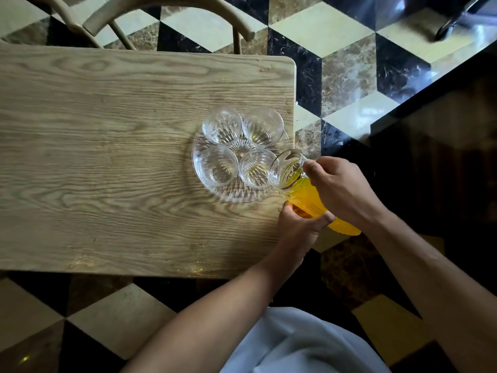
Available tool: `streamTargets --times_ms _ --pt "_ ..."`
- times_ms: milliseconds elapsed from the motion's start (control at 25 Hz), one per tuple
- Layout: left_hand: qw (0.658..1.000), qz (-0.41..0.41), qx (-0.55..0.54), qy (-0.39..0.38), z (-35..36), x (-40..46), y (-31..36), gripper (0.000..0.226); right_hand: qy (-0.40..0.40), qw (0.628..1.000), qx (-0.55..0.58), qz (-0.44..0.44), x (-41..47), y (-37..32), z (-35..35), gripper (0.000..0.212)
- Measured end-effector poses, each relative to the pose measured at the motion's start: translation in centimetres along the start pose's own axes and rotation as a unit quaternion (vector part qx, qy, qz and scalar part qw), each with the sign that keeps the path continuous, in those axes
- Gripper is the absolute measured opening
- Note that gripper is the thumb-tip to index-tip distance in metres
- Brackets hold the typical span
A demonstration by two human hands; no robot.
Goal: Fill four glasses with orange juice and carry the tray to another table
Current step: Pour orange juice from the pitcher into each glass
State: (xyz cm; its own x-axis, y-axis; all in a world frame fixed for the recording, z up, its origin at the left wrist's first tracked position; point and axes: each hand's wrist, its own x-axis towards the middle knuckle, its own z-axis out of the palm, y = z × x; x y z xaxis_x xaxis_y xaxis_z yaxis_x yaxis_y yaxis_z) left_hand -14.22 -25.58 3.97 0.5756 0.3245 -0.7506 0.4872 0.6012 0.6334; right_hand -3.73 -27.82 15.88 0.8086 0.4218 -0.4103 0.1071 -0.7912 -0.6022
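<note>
While the glass tray [215, 192] is sitting close to the table's [107, 130] right edge with four glasses [222, 125] on it, both hands are tilting the juice pitcher [304, 195] over the near-right one: left hand [301, 227] cupping underneath, right hand [341, 189] gripping the top.

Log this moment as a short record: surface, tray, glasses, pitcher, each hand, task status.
surface: wooden table
tray: clear round glass tray, near the table's right edge
glasses: four clear glasses standing on the tray; none visibly filled with orange juice
pitcher: glass pitcher of orange juice, tilted with its mouth toward the near-right glass
left hand: left hand grips the pitcher's body from below
right hand: right hand grips the pitcher near its top
status: pouring not visibly begun; tray not yet carried
</note>
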Motion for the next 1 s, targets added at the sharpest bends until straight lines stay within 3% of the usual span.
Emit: streamTargets --times_ms 520,720,840,1000 --pt "1.000 0.000 -0.007 0.004 0.4 -0.1 -0.3 0.056 -0.012 0.998 -0.059 0.035 1.1 -1.8 0.3 0.048" --pt "1.000 -0.001 -0.029 -0.004 0.5 -0.1 0.0 0.046 -0.048 0.991 -0.122 -0.013 1.2 -2.9 0.0 0.040" --pt "0.999 -0.005 -0.041 -0.007 0.8 -0.3 0.2 0.041 -0.054 0.994 -0.091 0.010 1.5 -3.0 0.1 0.045" --pt "0.998 0.002 -0.063 -0.015 0.9 -0.4 0.2 0.050 -0.058 0.987 -0.148 -0.025 1.7 -3.4 0.3 0.041"
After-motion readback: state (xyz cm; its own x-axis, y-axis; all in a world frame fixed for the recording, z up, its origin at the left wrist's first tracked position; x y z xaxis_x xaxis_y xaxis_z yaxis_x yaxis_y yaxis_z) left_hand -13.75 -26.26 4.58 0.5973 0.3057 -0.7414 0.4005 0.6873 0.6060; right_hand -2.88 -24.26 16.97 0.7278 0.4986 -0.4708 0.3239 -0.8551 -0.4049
